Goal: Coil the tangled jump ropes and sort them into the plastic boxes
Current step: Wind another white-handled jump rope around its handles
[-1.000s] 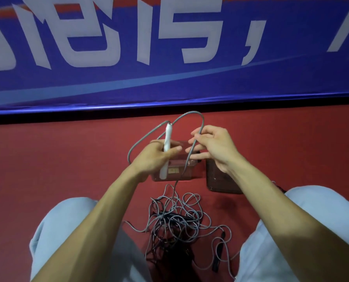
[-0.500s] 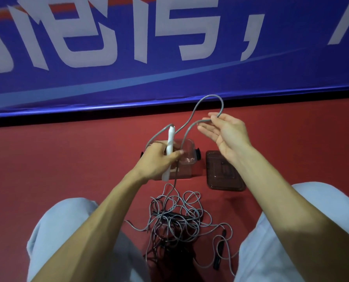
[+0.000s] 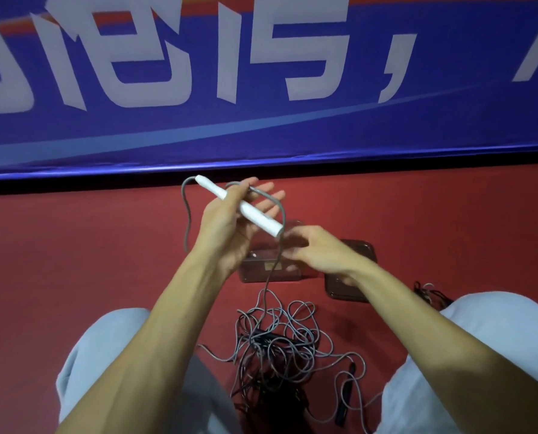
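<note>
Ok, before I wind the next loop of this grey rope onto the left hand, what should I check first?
1. Left hand grip on white handle: ok, fingers curled round it.
2. Grey rope looped over that hand: ok.
3. Right hand on the hanging strand: cannot tell, fingertips blurred.
4. Slack free from the tangle: not ok, the strand runs down into a knotted pile.
5. Clear box open to receive: cannot tell, hands cover it.

Smooth plastic handle, matt floor (glossy banner).
</note>
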The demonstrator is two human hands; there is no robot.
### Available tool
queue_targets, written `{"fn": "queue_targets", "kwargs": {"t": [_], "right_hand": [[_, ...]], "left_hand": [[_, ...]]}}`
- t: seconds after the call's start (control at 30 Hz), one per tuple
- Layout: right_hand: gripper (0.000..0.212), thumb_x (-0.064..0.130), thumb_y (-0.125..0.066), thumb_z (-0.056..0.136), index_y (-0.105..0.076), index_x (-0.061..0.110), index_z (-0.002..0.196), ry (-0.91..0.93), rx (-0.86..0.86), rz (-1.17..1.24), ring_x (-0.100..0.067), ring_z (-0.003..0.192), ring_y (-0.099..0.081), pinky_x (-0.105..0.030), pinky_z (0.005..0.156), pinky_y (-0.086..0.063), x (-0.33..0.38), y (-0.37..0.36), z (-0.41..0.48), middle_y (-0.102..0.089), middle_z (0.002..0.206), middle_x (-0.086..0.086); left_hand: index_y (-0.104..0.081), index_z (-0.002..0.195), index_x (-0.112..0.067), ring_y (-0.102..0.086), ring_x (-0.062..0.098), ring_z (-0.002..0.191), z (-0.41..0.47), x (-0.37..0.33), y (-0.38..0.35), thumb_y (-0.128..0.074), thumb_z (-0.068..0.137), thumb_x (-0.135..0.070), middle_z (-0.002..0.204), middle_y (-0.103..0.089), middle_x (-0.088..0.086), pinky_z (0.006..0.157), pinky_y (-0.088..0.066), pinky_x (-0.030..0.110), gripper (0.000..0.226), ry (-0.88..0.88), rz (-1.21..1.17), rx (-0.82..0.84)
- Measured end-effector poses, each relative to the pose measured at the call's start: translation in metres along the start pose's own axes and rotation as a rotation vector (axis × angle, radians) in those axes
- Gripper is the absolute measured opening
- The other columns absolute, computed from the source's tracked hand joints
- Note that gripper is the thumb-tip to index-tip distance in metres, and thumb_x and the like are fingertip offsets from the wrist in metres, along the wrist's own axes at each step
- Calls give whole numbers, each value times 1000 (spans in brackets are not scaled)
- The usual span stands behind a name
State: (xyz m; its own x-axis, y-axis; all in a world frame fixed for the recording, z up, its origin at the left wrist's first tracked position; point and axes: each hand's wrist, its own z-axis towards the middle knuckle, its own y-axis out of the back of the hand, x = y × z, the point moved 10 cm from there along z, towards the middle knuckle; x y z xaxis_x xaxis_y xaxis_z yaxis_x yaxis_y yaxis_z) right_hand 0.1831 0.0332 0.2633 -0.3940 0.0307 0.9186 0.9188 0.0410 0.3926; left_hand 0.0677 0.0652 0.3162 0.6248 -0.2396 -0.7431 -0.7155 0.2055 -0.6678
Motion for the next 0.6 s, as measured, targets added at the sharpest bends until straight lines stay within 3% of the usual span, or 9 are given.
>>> {"fn": "queue_targets", "kwargs": {"t": [0.07,0.13,0.3,0.4,0.5,0.6], "right_hand": [[19,5,-61,91,-68,23,94,51,106,-78,-11,86,-61,-32,86,-51,3,-18,-1,-71,103,-4],[22,8,-59,93,-66,28,89,73,148,-67,-9,87,-59,-32,83,-53,3,-30,-1,-69,98,3],[25,4,-48,99,-61,21,86,10,-19,89,-12,75,-66,-38,79,-57,-2,-17,2,-66,83,-2],[21,1,-45,99,-59,16,94,40,-186,241,-13,62,-65,-35,66,-60,7,5,-3,-63,76,-6],[18,1,-46,99,-59,12,97,78,-319,404,-19,63,-67,-32,55,-59,17,31,-9,-63,76,-9],[18,2,-45,100,-60,11,97,91,-403,540,-18,63,-69,-33,55,-58,23,55,-14,-64,80,-11]], "left_hand": [[-56,102,-1,-74,30,83,0,-8,1,-49,100,-9,88,-75,15,66,-60,32,11,-19,-148,6],[-56,100,-1,-74,31,83,3,-13,8,-49,100,-8,89,-74,16,65,-60,32,10,-42,-248,-2],[-57,101,-1,-73,28,92,9,-19,25,-48,100,-9,100,-72,17,77,-60,34,13,-106,-185,-48],[-58,114,-1,-72,24,95,13,-11,31,-52,99,-10,110,-71,14,78,-61,35,19,-89,131,-89],[-64,101,-12,-69,21,85,14,1,29,-52,97,-4,105,-71,11,66,-57,26,15,-92,639,-24],[-69,98,-15,-68,19,92,15,22,20,-54,95,-1,102,-72,4,83,-55,29,21,-115,1068,156]]}}
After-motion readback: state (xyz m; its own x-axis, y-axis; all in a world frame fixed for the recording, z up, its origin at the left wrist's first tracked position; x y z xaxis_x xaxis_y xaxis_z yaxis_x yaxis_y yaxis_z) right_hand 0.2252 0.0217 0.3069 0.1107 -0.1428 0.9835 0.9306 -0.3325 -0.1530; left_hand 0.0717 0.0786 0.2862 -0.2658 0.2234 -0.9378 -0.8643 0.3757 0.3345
